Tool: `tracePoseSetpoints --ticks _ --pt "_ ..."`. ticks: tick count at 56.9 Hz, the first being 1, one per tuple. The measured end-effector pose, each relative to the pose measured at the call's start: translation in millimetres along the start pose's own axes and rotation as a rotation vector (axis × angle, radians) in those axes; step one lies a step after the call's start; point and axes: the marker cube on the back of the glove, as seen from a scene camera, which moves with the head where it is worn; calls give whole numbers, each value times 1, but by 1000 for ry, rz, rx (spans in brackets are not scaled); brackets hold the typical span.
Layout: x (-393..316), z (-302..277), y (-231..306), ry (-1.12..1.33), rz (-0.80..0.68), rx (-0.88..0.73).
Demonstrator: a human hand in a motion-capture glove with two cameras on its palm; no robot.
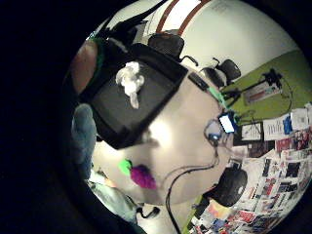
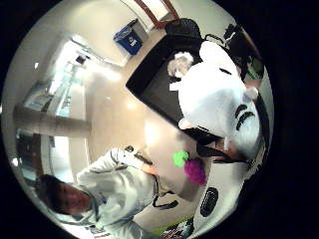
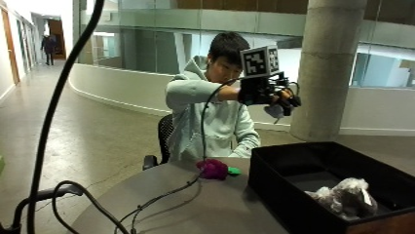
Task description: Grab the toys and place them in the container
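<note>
Your gloved right hand (image 3: 272,95) is raised high, fingers curled round a pale soft toy (image 2: 219,102). The black container (image 3: 285,190) lies below and to the side of that grip, at the table's edge, a grey-white toy (image 3: 347,197) already inside. The purple toy (image 3: 213,168) waits on the table (image 3: 195,204) beside the container's wall. No readable writing shows.
</note>
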Motion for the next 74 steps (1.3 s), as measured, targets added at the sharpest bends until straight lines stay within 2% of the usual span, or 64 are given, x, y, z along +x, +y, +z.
tracePoseSetpoints --ticks 1,2,5,7,14,18,31,43,50,60,74 --pt "-1 3 -9 -6 8 5" --pt "-3 7 -20 -6 82 9" --pt "-3 20 -52 38 408 -2" --pt "0 29 -67 73 533 -28" --pt "12 58 -96 109 671 -160" --pt "18 63 -100 86 676 -201" --pt "9 36 -73 74 650 -143" --pt "12 -6 5 138 695 -119" --pt "-16 -8 66 108 701 -124" --pt "-45 45 145 101 665 -217" --pt "-77 185 200 20 737 -263"
